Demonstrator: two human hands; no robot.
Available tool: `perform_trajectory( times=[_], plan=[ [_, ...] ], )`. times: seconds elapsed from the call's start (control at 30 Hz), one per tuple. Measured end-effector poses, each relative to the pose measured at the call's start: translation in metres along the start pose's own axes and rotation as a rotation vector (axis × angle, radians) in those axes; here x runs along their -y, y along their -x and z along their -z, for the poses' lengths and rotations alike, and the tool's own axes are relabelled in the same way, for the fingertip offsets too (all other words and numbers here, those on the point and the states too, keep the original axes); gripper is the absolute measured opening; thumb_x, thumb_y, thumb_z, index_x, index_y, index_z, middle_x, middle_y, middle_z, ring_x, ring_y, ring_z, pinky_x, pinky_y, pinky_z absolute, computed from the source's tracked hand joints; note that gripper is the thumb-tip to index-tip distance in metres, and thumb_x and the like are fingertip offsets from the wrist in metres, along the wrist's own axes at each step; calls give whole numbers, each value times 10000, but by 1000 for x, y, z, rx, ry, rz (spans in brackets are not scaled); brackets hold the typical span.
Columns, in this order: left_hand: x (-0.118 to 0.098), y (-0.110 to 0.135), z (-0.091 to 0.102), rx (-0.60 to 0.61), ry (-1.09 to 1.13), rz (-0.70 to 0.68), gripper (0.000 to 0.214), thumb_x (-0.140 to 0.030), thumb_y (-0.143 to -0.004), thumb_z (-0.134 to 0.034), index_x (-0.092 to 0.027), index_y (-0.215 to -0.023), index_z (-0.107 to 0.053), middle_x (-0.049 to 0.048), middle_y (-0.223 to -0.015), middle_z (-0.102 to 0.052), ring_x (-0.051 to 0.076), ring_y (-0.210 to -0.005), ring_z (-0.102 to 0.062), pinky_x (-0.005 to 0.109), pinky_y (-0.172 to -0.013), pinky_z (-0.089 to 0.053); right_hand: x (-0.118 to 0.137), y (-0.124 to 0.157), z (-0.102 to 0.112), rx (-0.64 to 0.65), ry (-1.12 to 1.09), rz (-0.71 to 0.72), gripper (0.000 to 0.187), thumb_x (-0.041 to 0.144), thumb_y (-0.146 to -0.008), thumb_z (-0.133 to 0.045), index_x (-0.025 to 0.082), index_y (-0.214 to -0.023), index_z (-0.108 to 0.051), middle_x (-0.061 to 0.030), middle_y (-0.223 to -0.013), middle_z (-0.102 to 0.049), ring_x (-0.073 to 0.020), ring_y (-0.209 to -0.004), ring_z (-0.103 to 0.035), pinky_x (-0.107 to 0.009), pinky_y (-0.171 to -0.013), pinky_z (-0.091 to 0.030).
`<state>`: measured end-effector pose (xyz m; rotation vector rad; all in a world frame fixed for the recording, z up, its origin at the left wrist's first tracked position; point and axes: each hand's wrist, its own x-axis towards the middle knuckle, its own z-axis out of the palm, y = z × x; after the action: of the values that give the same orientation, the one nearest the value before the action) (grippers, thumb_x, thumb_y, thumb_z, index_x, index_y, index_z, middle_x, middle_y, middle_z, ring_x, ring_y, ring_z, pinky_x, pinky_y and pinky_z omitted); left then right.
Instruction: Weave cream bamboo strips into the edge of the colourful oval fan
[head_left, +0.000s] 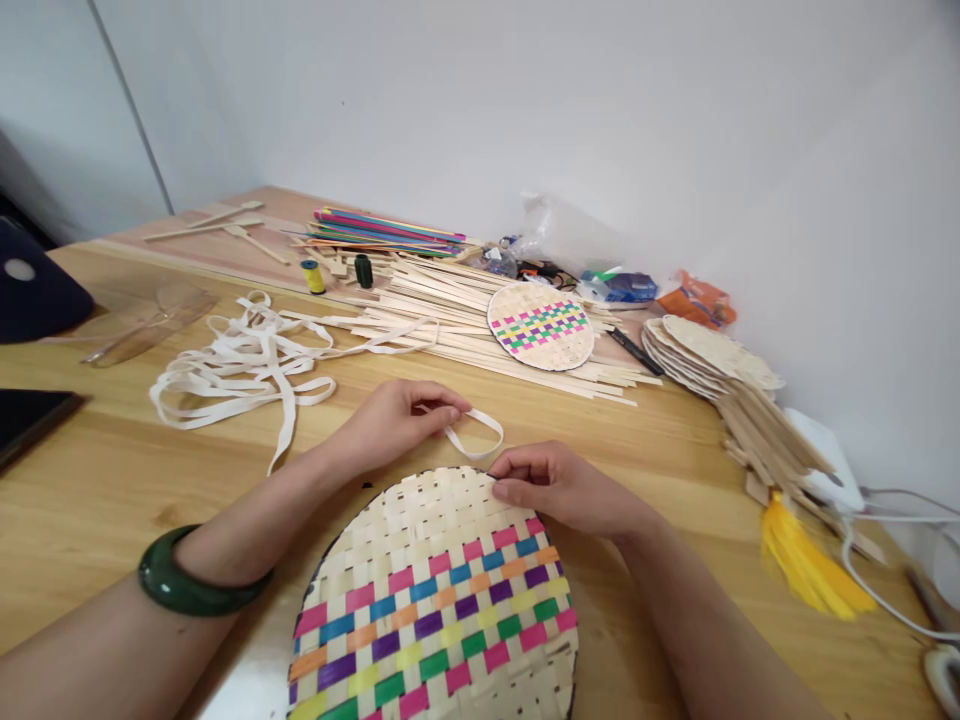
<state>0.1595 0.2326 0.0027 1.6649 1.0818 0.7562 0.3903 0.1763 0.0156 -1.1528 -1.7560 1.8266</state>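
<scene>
A round woven fan panel, with pink, blue, orange, purple, yellow and green strips across pale ones, stands in front of me. At its upper right edge my right hand grips the rim between thumb and fingers. My left hand, above the panel's top edge, pinches a white fabric tape. The tape loops from the left fingers toward the rim near my right hand, where its end is hidden. A green bangle circles my left wrist. More white tape lies tangled to the left.
Pale flat strips spread across the table, with a second woven round on them. Behind lie coloured strips, a yellow thread spool and a green one. Stacked fans and a yellow tassel sit at right.
</scene>
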Motion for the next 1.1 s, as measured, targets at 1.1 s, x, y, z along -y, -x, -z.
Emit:
perform_trajectory(
  times=[1.1],
  plan=[
    [-7, 5, -10, 130, 467, 307, 359, -492, -693, -809, -180, -830, -698, -3, -762, -741, 104, -621, -607, 197, -559, -419, -9, -7, 0, -417, -95, 36, 233, 405, -826, -694, 199, -935, -698, -10, -805, -656, -132, -698, -554, -255, -635, -433]
  ],
)
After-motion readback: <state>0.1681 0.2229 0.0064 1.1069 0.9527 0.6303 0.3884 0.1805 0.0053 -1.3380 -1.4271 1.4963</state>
